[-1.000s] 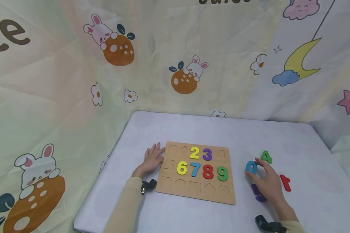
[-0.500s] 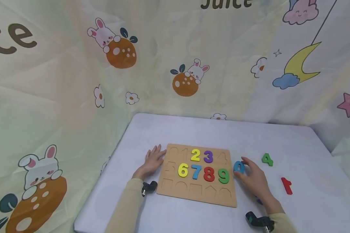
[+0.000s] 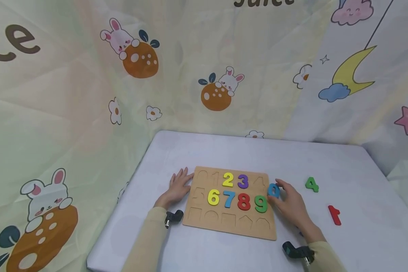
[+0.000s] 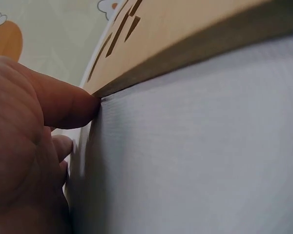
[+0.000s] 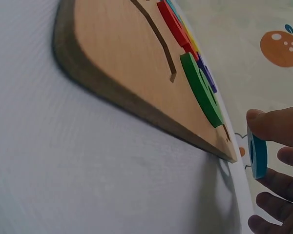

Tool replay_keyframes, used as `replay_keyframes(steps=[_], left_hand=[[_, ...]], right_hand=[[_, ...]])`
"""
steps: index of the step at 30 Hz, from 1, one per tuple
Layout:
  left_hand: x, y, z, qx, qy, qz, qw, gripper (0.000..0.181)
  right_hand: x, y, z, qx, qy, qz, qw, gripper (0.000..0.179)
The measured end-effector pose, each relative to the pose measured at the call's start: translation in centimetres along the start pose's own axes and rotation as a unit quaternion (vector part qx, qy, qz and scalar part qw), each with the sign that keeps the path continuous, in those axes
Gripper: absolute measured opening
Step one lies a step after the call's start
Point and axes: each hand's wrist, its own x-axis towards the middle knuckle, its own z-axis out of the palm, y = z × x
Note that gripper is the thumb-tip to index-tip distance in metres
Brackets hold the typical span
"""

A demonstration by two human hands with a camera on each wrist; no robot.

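Note:
A blue number 0 point(image 3: 273, 190) is pinched between thumb and fingers of my right hand point(image 3: 291, 204), at the right edge of the wooden number board point(image 3: 204, 216). In the right wrist view the blue 0 point(image 5: 258, 155) is held up off the table, apart from the board. My left hand point(image 3: 176, 189) lies with straight fingers at the board's left edge; in the left wrist view its thumb point(image 4: 71, 105) touches the board's corner. Coloured numbers 2, 3, 6, 7, 8 and a green 9 point(image 3: 260, 204) sit on the board, among bare outlined slots.
On the white table point(image 3: 367, 181) right of the board lie a green 4 point(image 3: 312, 184) and a red 1 point(image 3: 334, 215). A purple piece point(image 3: 301, 234) is mostly hidden under my right wrist. A printed cloth point(image 3: 176, 56) hangs behind the table.
My right hand has carried the blue 0 leftward from beside the green 4 to the board's right edge. The left hand has stayed in place at the board.

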Motion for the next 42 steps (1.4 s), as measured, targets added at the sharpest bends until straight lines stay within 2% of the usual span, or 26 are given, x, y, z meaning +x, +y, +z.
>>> replay_keyframes(steps=[6,11,20,25,29,32,37,39,42], left_hand=[[0.1,0.2,0.1,0.004,0.004,0.004,1.0000,0.057],[-0.1,0.4,0.2,-0.017,0.015,0.016,0.9996,0.053],[0.5,0.1,1.1,0.007,0.031,-0.006,0.9995,0.052],[0.4,0.1,1.5,0.004,0.045,0.004,0.9989,0.053],[0.1,0.3,1.3,-0.005,0.042,0.008,0.9991,0.051],[-0.1,0.4,1.0,-0.007,0.037,0.021,0.9991,0.049],[0.2,0.6,0.2,0.001,0.038,0.061,0.9974,0.046],[0.2,0.5,0.1,-0.015,0.036,0.054,0.9978,0.046],[0.2,0.2,0.1,-0.057,0.036,0.021,0.9975,0.047]], right_hand=[[0.6,-0.9,0.1,0.003,-0.007,-0.004,1.0000,0.070],[0.8,-1.3,0.2,0.003,-0.015,-0.008,0.9999,0.069],[1.1,-1.6,0.6,0.007,-0.021,-0.011,0.9997,0.069],[1.2,-1.6,0.8,0.010,-0.018,-0.016,0.9997,0.069],[1.2,-1.8,0.9,0.018,-0.016,-0.024,0.9994,0.068],[1.3,-2.2,0.9,0.028,-0.016,-0.032,0.9990,0.067],[1.6,-2.9,1.2,0.041,-0.014,-0.044,0.9981,0.066],[1.8,-3.1,1.5,0.044,-0.014,-0.050,0.9977,0.066],[2.0,-3.6,1.9,0.049,-0.013,-0.060,0.9969,0.066]])
